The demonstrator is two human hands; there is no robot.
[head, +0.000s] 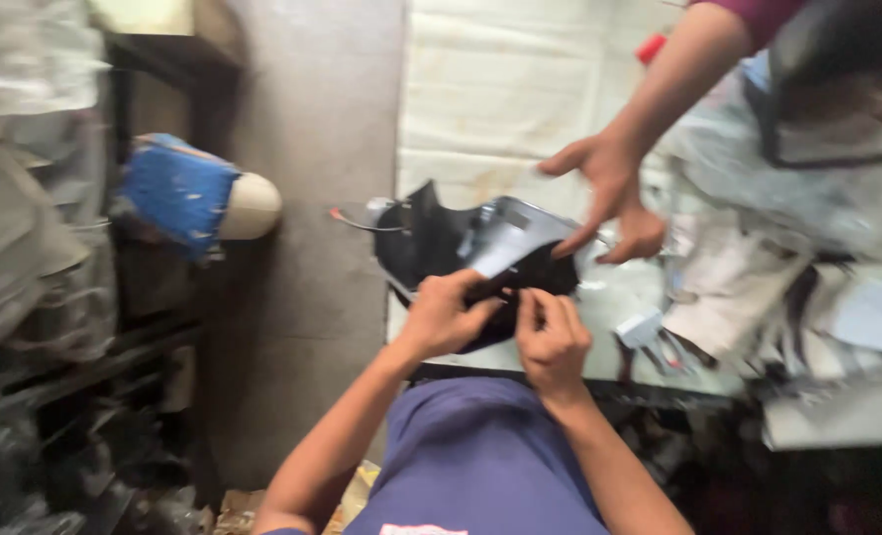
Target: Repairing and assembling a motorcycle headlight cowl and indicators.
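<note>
A black plastic housing (431,243) with a grey inner part lies at the near edge of a glass-topped table (619,297). My left hand (446,312) grips its near edge. My right hand (552,332) pinches the same edge just to the right, fingers closed on it. Another person's hand (604,188) reaches in from the upper right and touches the far right side of the housing. A thin wire (357,223) sticks out of the housing's left side. The picture is blurred by motion.
White cloth (500,89) covers the far part of the table. Papers and small parts (748,287) clutter the right side. A blue and cream object (198,198) sits on dark shelving at the left. Bare concrete floor (302,297) lies between.
</note>
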